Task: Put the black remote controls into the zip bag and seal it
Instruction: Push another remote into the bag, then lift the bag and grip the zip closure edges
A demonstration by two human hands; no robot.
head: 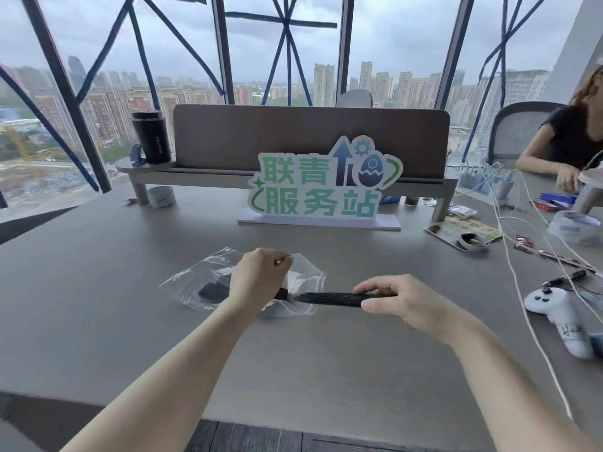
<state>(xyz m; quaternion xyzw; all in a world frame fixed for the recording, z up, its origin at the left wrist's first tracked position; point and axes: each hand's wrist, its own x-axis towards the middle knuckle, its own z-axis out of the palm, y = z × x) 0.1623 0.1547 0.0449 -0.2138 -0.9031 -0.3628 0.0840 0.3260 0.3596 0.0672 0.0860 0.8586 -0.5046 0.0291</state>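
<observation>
A clear zip bag (202, 275) lies on the grey table in front of me, its mouth facing right. My left hand (259, 277) pinches the upper lip of the mouth and holds it up. One black remote (213, 290) lies inside the bag, partly hidden behind that hand. My right hand (396, 300) grips the right end of a second long black remote (329, 298). This remote is level, and its left tip sits at the bag's mouth.
A standing sign with green characters (321, 187) is behind the bag. A white game controller (554, 313), white cables (518, 256) and tape rolls (572, 226) crowd the right side. Another person (567, 138) sits at the far right. A black mug (151, 137) stands on the shelf.
</observation>
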